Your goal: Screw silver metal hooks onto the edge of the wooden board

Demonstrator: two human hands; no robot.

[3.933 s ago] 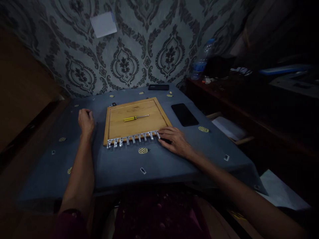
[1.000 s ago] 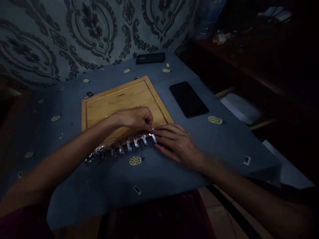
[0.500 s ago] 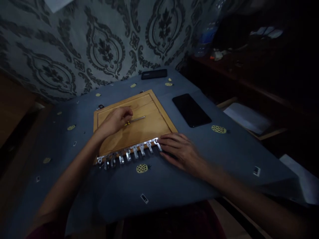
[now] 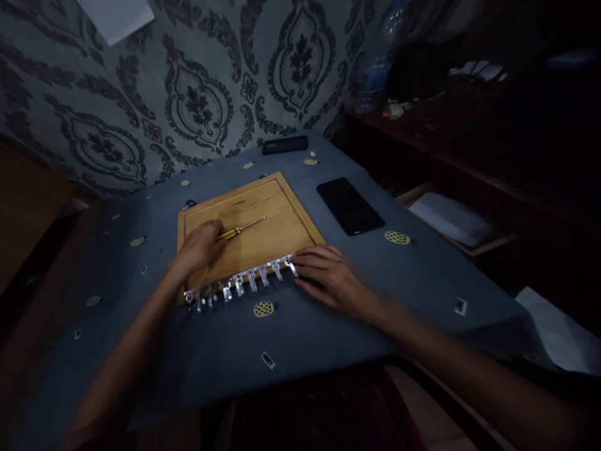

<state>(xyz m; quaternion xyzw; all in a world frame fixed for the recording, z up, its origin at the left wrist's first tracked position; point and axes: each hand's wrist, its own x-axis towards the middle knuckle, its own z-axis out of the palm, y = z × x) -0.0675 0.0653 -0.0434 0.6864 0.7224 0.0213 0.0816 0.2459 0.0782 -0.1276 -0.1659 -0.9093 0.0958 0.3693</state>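
Note:
A wooden board (image 4: 263, 210) lies on the blue tablecloth. Along its near edge runs a shiny metal hook rail (image 4: 252, 279) with several hooks. My left hand (image 4: 201, 245) is over the board's left part, its fingers closed round the handle end of a yellow screwdriver (image 4: 230, 233), whose shaft points right across the wood. My right hand (image 4: 328, 275) rests at the rail's right end, fingers together and touching the rail and the board's corner.
A black phone (image 4: 350, 205) lies right of the board, and a dark phone case (image 4: 285, 145) lies by the wall. On the dark shelf stands a plastic bottle (image 4: 374, 78). An open drawer (image 4: 451, 219) holds paper.
My left hand has moved left and toward me, onto the screwdriver's handle, leaving more of the tool visible. My right hand stays at the rail's end. The view has shifted slightly.

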